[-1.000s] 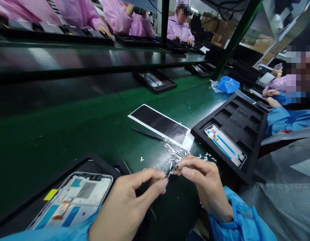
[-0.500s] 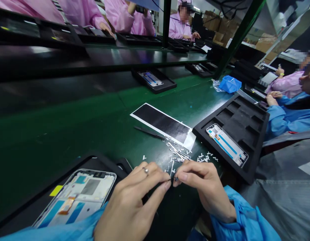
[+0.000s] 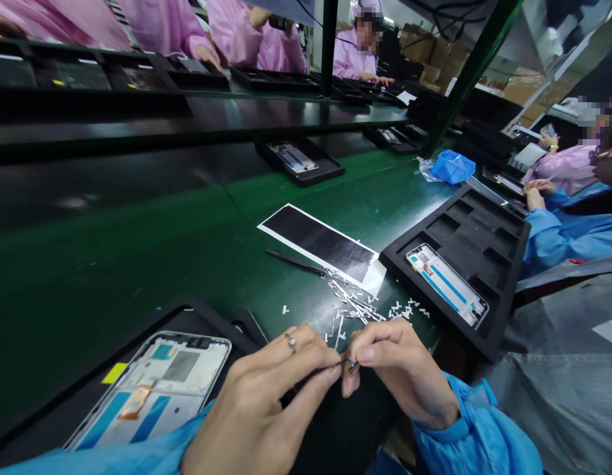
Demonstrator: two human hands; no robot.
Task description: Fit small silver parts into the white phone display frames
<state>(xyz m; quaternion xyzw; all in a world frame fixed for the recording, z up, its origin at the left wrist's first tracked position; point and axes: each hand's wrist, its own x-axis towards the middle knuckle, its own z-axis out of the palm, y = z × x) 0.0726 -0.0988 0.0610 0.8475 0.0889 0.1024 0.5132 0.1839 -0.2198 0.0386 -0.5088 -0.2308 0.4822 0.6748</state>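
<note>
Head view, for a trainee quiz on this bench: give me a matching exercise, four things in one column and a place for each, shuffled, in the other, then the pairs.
Things:
1. small dark part
2. black tweezers
3. blue bag
4. ring

Places:
A. on a finger of the left hand
B. far right on the green bench
C. pinched at the fingertips of the right hand
D. lying beside the black sheet

Pairs: 1-C, 2-D, 3-B, 4-A

green bench [image 3: 138,264], black tray [image 3: 484,237], blue sleeve [image 3: 479,435], pink coats [image 3: 266,39]
</note>
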